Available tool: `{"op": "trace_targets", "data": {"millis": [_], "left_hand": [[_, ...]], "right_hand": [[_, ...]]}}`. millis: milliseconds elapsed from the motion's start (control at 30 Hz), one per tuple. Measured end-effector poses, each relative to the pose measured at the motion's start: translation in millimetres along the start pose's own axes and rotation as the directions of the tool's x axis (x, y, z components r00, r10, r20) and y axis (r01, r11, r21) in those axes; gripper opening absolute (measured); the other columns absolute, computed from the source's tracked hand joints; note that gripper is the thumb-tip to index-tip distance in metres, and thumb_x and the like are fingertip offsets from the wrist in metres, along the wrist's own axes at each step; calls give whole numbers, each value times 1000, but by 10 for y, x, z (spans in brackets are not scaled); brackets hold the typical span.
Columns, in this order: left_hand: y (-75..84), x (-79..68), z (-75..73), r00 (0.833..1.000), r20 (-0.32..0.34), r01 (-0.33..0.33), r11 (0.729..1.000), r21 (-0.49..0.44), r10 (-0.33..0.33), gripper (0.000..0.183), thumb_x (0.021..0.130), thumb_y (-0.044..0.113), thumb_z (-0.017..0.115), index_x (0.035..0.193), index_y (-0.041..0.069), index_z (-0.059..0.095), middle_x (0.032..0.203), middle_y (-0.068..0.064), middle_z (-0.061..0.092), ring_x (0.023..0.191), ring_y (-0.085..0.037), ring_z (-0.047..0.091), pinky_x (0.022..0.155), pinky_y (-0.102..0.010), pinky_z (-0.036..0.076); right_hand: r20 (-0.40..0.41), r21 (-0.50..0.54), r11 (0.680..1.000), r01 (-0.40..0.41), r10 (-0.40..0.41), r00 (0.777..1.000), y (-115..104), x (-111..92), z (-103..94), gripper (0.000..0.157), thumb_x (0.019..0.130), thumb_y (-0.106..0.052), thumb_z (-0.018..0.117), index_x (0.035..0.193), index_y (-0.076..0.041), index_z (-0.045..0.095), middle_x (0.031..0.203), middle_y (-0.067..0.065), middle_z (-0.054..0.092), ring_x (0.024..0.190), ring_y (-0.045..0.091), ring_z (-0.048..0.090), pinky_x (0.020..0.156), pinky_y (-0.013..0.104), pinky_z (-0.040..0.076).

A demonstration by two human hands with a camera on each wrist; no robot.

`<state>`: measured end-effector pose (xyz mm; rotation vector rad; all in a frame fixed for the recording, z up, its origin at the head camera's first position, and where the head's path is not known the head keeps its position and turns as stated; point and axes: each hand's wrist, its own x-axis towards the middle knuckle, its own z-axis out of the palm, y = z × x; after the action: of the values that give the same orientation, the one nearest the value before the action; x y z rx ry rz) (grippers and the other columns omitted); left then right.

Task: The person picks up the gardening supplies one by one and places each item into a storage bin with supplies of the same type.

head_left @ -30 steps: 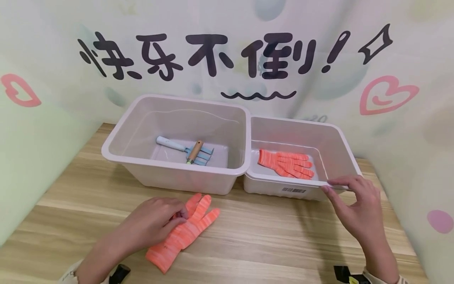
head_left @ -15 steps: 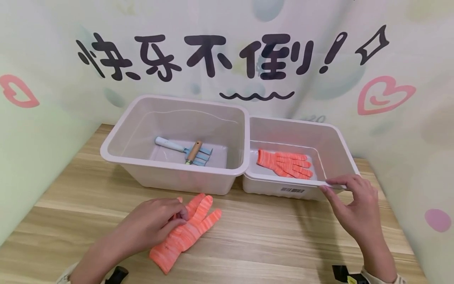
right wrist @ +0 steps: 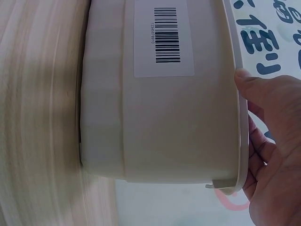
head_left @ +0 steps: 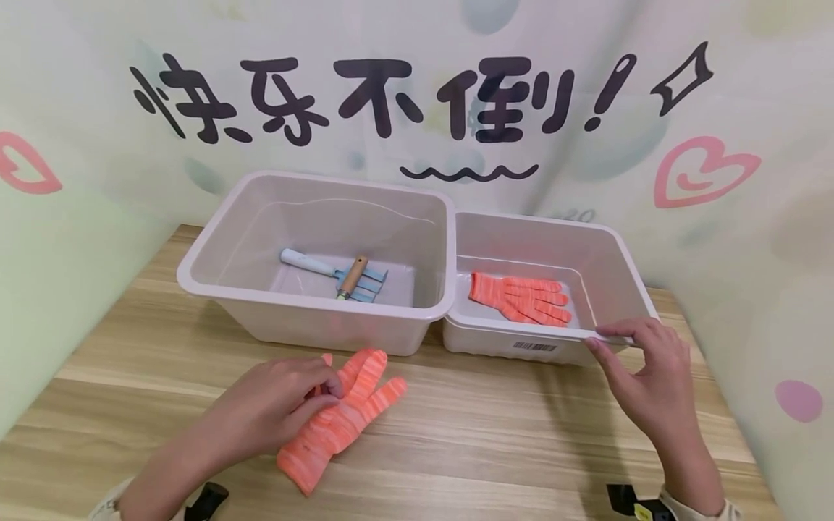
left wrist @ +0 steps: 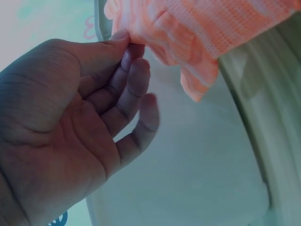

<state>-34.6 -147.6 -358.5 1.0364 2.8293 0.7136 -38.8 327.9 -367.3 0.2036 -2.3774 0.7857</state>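
My left hand (head_left: 287, 398) pinches an orange knit glove (head_left: 345, 420) between thumb and fingertips, in front of the left bin. In the left wrist view the glove (left wrist: 188, 28) hangs from the pinch, one of its fingers dangling. My right hand (head_left: 651, 376) grips the front rim of the right bin (head_left: 521, 329) near its right corner, thumb outside and fingers over the edge. A second orange glove (head_left: 521, 298) lies flat on that bin's floor. In the right wrist view the hand (right wrist: 277, 127) holds the rim beside a barcode label (right wrist: 164, 37).
The left bin (head_left: 313, 307) stands against the right one, its rim overlapping. Inside it lie a blue hand rake (head_left: 309, 263) and a tool with a wooden handle (head_left: 354, 275). Both bins rest on a wood-grain table (head_left: 456, 449) before a printed cloth backdrop (head_left: 391, 29).
The glove in my left hand has shifted slightly, its cuff a little to the right and up. My right hand keeps its hold on the bin rim. The view has drifted slightly.
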Motion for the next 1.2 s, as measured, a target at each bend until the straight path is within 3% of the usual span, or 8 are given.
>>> {"op": "trace_targets", "data": {"millis": [67,267,367,567,833,900,1100,1200], "left_hand": [[-11,8,-24,1000,-2,1,1000,-3,-1,17,98,17,76,91,30,68,82,23,56,71,8,45,69,-20,47],[-10,37,-55,999,-14,-35,999,-8,35,18,98,16,76,91,30,67,80,23,55,70,6,45,66,-18,43],[-10,48,-44,998,-23,-60,998,-10,60,17,99,15,75,92,29,68,82,23,56,71,6,46,65,-17,42],[-18,67,-56,993,-63,-99,995,-13,98,16,98,14,75,96,28,70,86,22,61,73,7,47,66,-17,44],[8,77,-137,994,-79,-79,997,-12,78,18,96,11,77,97,27,71,86,21,64,72,7,49,66,-17,46],[23,83,-157,994,-82,-74,997,-1,74,17,96,11,78,97,27,71,85,21,63,71,8,48,66,-17,46],[84,89,-252,993,-89,-69,997,31,72,17,96,14,78,96,29,71,84,23,62,69,9,46,64,-16,44],[109,91,-306,989,-114,-93,994,61,100,18,94,14,80,96,30,71,86,23,64,70,10,46,64,-17,44]], "right_hand": [[-1,0,1000,3,-3,1000,-1,0,-4,32,72,7,89,100,-3,77,94,7,69,103,-15,42,95,27,25],[-14,7,1000,-2,2,1000,0,-10,-21,31,72,8,88,99,-4,78,102,-34,55,104,-15,43,96,26,25],[-13,12,1000,-2,2,1000,1,-12,-18,31,72,7,88,99,-4,78,103,-37,53,103,-14,44,96,26,25],[-21,7,1000,16,-15,1000,10,-4,-26,31,71,7,88,98,-2,77,103,-34,54,103,-16,43,95,26,26],[-16,7,1000,18,-18,1000,0,-9,-10,30,72,7,87,98,-1,76,101,-30,56,104,-16,43,95,27,26],[-16,8,1000,20,-20,1000,-8,-7,-3,30,72,7,87,98,-1,76,98,-23,60,104,-16,42,95,28,25],[0,-10,1000,14,-14,1000,-32,-5,16,30,73,7,87,100,1,74,95,15,68,106,-16,39,95,31,25],[1,-11,1000,3,-3,1000,-38,-10,21,31,73,7,87,100,1,74,95,13,68,106,-15,38,95,31,25]]}}
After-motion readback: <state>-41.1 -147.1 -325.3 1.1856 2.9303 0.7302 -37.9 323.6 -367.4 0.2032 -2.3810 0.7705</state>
